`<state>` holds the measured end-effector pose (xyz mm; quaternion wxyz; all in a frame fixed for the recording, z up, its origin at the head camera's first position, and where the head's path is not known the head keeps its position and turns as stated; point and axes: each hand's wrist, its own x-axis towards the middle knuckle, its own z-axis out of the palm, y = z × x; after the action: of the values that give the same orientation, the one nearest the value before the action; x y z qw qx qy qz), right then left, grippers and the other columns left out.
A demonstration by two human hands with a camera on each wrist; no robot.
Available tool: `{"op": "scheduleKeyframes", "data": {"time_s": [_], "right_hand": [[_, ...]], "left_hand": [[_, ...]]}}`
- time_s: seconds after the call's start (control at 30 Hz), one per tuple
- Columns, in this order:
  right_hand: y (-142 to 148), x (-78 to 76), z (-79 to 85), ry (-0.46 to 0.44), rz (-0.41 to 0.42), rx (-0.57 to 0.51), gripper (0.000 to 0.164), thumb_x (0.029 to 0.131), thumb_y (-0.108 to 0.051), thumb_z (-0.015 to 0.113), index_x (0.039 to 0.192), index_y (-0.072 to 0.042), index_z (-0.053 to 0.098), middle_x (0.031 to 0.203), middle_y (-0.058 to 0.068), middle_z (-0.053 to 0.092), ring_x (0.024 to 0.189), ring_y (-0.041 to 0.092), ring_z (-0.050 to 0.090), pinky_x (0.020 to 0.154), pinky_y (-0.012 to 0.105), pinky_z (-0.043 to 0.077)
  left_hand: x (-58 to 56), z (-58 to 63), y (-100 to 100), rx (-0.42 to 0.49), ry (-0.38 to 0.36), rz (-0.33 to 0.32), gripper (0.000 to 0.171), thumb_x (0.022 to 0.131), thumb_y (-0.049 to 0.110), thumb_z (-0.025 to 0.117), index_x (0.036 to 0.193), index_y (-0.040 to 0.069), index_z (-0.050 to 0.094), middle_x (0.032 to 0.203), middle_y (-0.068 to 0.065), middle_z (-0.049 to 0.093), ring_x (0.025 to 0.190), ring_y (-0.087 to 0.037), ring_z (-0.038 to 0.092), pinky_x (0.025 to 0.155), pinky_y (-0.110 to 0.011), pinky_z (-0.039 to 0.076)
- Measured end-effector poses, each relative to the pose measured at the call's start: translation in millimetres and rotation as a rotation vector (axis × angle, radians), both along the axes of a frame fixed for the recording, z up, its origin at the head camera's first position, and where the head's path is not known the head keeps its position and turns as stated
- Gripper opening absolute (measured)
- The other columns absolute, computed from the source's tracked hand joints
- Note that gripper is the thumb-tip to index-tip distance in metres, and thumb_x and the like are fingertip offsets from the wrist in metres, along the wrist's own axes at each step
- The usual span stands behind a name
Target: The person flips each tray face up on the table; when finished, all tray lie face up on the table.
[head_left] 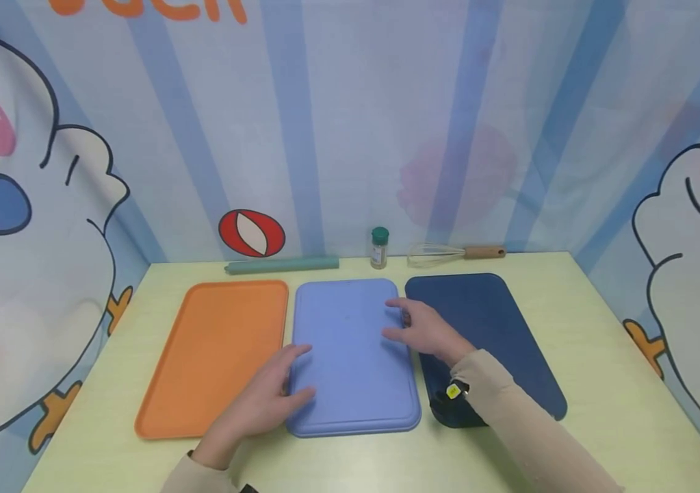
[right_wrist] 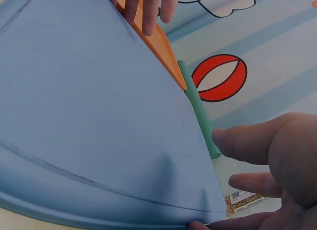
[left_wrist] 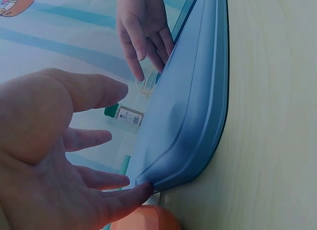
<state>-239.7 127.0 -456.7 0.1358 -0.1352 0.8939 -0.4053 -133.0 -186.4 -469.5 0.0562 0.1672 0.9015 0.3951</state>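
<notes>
A light blue tray point(head_left: 352, 356) lies on the table between my two hands. At its left edge is my left hand point(head_left: 263, 400), fingers spread and slightly bent, thumb over the tray. In the left wrist view a fingertip point(left_wrist: 146, 188) meets the tray's corner. My right hand point(head_left: 426, 332) is at the right edge, thumb and fingers apart, partly over the navy tray point(head_left: 479, 301). A fingertip point(right_wrist: 198, 225) of it touches the light blue rim in the right wrist view. Neither hand grips anything. An orange tray point(head_left: 226, 349) lies to the left.
Along the back of the table are a long green rod point(head_left: 282, 265), a small seasoning jar point(head_left: 379, 250) with a green cap, and a whisk point(head_left: 457, 253) with a wooden handle. A printed cloth point(head_left: 356, 123) hangs behind. Pale table surface point(head_left: 577, 329) extends to the right.
</notes>
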Motion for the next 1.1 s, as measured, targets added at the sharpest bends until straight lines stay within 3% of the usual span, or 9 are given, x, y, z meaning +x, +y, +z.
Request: {"op": "scheduleKeyframes", "data": {"time_s": [0.13, 0.3, 0.43, 0.87, 1.1], "right_hand": [[0.8, -0.4, -0.4, -0.003, -0.003, 0.011, 0.062, 0.1, -0.023, 0.073, 0.154, -0.006, 0.051, 0.158, 0.022, 0.048, 0.143, 0.044, 0.049, 0.11, 0.057, 0.046], [0.6, -0.2, -2.2, 0.0, -0.008, 0.032, 0.059, 0.1, -0.023, 0.073, 0.152, -0.006, 0.054, 0.157, 0.022, 0.05, 0.142, 0.043, 0.05, 0.109, 0.057, 0.047], [0.2, 0.0, -3.4, -0.008, -0.01, 0.029, 0.057, 0.1, -0.022, 0.073, 0.152, -0.006, 0.055, 0.157, 0.022, 0.05, 0.142, 0.043, 0.049, 0.109, 0.056, 0.047], [-1.8, -2.1, -1.2, -0.03, -0.008, -0.031, 0.059, 0.099, -0.019, 0.074, 0.152, -0.006, 0.054, 0.16, 0.022, 0.046, 0.146, 0.045, 0.045, 0.111, 0.057, 0.045], [-2.6, -0.9, -0.5, -0.09, -0.037, -0.087, 0.057, 0.097, -0.013, 0.075, 0.151, -0.008, 0.056, 0.163, 0.022, 0.041, 0.147, 0.047, 0.042, 0.112, 0.059, 0.044]], "left_hand": [[-0.4, 0.6, 2.1, -0.002, -0.008, -0.001, 0.066, 0.098, 0.022, 0.075, 0.155, 0.006, 0.047, 0.16, -0.019, 0.045, 0.137, -0.035, 0.052, 0.112, -0.058, 0.044], [0.0, 0.9, 3.6, -0.012, -0.031, 0.008, 0.066, 0.098, 0.024, 0.074, 0.155, 0.006, 0.047, 0.163, -0.027, 0.037, 0.152, -0.045, 0.034, 0.12, -0.064, 0.031], [0.3, 0.2, 4.7, -0.021, -0.052, 0.017, 0.064, 0.098, 0.025, 0.073, 0.154, 0.006, 0.048, 0.164, -0.03, 0.034, 0.155, -0.049, 0.025, 0.122, -0.066, 0.025], [-2.7, 3.2, 9.4, -0.046, -0.043, 0.008, 0.066, 0.098, 0.023, 0.073, 0.156, 0.005, 0.046, 0.162, -0.024, 0.041, 0.155, -0.047, 0.027, 0.122, -0.066, 0.025], [-3.9, 3.0, 8.5, -0.054, -0.042, 0.019, 0.069, 0.097, 0.025, 0.076, 0.156, 0.007, 0.047, 0.161, -0.019, 0.044, 0.152, -0.041, 0.037, 0.121, -0.061, 0.032]]}}
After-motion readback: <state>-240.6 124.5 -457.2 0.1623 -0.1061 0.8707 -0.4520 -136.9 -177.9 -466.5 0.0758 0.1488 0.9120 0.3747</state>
